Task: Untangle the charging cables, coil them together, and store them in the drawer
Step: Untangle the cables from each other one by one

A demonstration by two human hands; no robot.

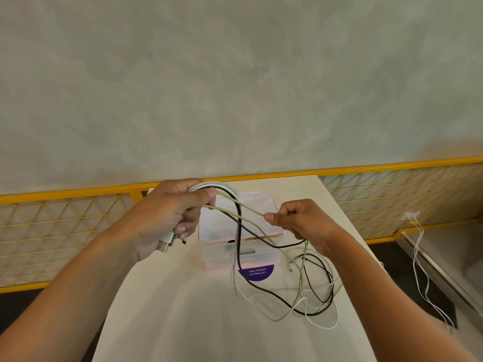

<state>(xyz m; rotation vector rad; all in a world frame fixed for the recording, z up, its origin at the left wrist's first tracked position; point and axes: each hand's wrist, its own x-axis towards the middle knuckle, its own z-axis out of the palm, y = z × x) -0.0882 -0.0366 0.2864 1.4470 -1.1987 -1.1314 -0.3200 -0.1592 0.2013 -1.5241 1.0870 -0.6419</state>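
The left hand [167, 212] grips the cables [222, 188] in a bunch so the right hand [300, 220], pinching one white cable [251, 209], can pull it loose.

Several thin charging cables [232, 273], white, cream and black, are bunched in a loop gripped by the left hand [167, 212]. A white USB plug [167, 242] pokes out below it. One cream strand [247, 208] runs across to the right hand [300, 220], which pinches it. The rest hang into a loose tangle [313, 296] on the table [170, 309], just beside a small translucent drawer box [217, 257].
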